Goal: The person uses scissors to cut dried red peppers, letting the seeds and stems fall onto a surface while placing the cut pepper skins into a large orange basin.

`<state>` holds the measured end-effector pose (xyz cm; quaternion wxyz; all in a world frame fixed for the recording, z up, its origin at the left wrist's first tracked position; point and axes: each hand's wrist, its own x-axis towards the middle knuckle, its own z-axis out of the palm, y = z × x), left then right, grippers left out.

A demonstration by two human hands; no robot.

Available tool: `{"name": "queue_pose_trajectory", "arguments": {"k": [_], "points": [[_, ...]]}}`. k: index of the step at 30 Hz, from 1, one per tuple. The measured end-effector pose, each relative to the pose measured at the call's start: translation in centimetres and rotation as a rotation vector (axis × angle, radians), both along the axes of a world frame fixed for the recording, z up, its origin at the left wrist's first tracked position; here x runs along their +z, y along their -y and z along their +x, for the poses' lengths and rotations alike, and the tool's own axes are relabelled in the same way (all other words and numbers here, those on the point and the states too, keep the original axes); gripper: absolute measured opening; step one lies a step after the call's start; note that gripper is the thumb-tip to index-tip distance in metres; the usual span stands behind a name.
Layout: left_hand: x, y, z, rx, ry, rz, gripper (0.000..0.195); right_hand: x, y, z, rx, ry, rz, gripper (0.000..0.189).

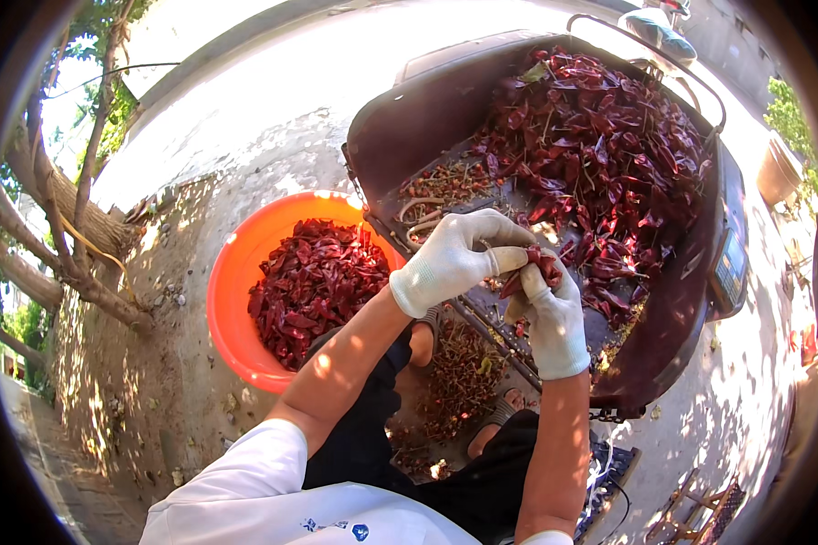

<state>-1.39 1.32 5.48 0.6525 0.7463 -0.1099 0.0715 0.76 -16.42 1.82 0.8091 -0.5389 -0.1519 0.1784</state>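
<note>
Both my hands wear white knit work gloves and meet over the lowered edge of a dark cargo bed [395, 146]. My right hand [552, 317] grips a dried red chili pepper [549, 267] between thumb and fingers. At the pepper's left end, the thumb and forefinger of my left hand [460, 255] pinch it; the fingertips partly hide the pepper. A large heap of whole dried red chilies [586, 136] fills the far and right part of the bed. To the left, an orange plastic basin [228, 327] holds dried red pepper pieces [313, 286].
Pepper stems and scraps [460, 381] cover the ground between my sandaled feet. More scraps [450, 184] lie in the bed's left part. Chains hang at the bed's corners. A branching tree trunk [95, 218] rises at left; a wooden-framed object [699, 511] lies at lower right.
</note>
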Motion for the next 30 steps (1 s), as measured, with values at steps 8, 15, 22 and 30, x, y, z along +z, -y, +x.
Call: {"name": "queue_pose_trajectory", "arguments": {"k": [8, 15, 22, 30], "points": [[0.1, 0.0, -0.2, -0.014, -0.066, -0.053, 0.034, 0.0, 0.0, 0.2, -0.128, 0.070, -0.265, 0.021], [-0.6, 1.0, -0.1, 0.160, 0.049, 0.109, 0.032, -1.1, -0.3, 0.4, -0.423, 0.363, -0.547, 0.016], [-0.6, 1.8, -0.5, 0.343, 0.279, 0.387, 0.028, 0.1, 0.0, 0.1, -0.240, 0.052, -0.215, 0.020], [-1.9, 2.0, -0.1, 0.355, 0.416, 0.553, 0.030, 0.3, -0.4, -0.2, -0.224, 0.022, -0.186, 0.025]]}}
